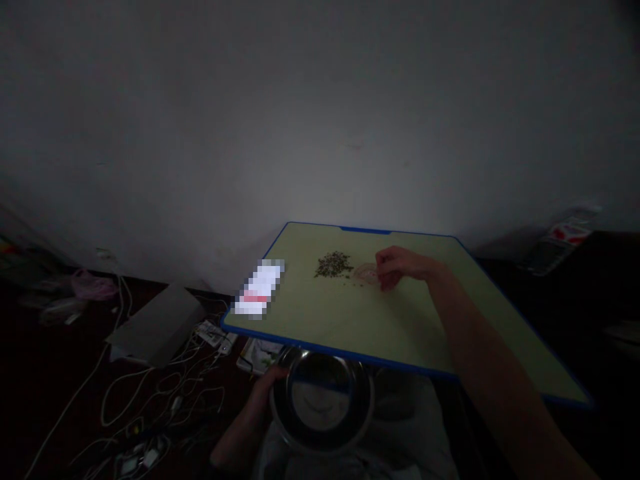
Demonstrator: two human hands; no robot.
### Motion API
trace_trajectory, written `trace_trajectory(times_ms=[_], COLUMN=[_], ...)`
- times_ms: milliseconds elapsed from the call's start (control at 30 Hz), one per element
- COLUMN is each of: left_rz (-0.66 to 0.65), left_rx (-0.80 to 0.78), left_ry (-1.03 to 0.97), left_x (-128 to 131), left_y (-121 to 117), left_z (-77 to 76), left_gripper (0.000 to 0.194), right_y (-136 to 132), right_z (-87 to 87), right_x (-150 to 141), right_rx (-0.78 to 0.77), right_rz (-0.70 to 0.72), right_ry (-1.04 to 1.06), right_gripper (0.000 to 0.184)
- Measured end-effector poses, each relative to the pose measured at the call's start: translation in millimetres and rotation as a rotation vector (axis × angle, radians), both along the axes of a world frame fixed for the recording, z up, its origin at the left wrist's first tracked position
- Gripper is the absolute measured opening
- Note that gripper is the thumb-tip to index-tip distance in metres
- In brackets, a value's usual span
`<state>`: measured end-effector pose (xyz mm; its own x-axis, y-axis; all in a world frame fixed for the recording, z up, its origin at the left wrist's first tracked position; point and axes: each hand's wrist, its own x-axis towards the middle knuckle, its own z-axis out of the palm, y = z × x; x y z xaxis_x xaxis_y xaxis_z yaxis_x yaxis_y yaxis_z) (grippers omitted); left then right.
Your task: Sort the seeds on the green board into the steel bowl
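- Pale green counter [325,327], blue-rimmed, and the action sits right in the middle of the frame!
- Dark little pieces lie in a loose heap [333,264] just left of centre, a few strays trailing off to its right.
- Beside it, the right hand [393,268] is at a clear, roundish item [366,273], fingers curled in towards the thumb; whether they actually grip it, I cannot tell.
- Down at bottom centre, the left hand [265,390] is closed on the rim of a steel bowl [320,435], below the counter's near edge.
- So the step in hand looks like handling that clear item beside the heap, bowl at the ready.
- Next move calls for, I'd judge, a light right hand so the strays don't scatter, and a steady left.
- Lit phone [259,290] at the counter's left edge, well apart from the hands.
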<state>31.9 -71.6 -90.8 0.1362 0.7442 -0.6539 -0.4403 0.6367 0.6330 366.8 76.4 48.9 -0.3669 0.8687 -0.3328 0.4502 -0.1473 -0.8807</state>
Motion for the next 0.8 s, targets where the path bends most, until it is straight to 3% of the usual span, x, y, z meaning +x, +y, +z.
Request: trace_trajectory(times_ms=[100,233,333,500,633,800], left_rz=[0.012,0.042,0.067,0.047,0.068,0.064], left_rx=[-0.029,-0.013,0.001,0.013,0.034,-0.014], left_ry=[0.021,0.028,0.039,0.065,0.046,0.05], left_x=[1,3,4,7,10,8], left_y=[1,1,2,-3,-6,-7], left_z=[2.2,5.7,9.7,16.6,19.5,16.5], left_gripper=[0.011,0.009,0.007,0.009,0.009,0.011], right_y=[-7,-26,-51,-83,-85,-79], right_z=[7.5,9.3,-3.7,-33.0,-40.5,-43.5], right_x=[-17,-37,-51,-68,-75,-78], right_rx=[-0.003,0.115,0.294,0.501,0.639,0.672], right_rz=[0.078,0.101,-0.004,-0.259,-0.369,-0.395], right_ry=[-0.017,0.017,-0.012,-0.249,-0.405,-0.499], right_gripper=[0.023,0.019,0.016,0.025,0.029,0.027])
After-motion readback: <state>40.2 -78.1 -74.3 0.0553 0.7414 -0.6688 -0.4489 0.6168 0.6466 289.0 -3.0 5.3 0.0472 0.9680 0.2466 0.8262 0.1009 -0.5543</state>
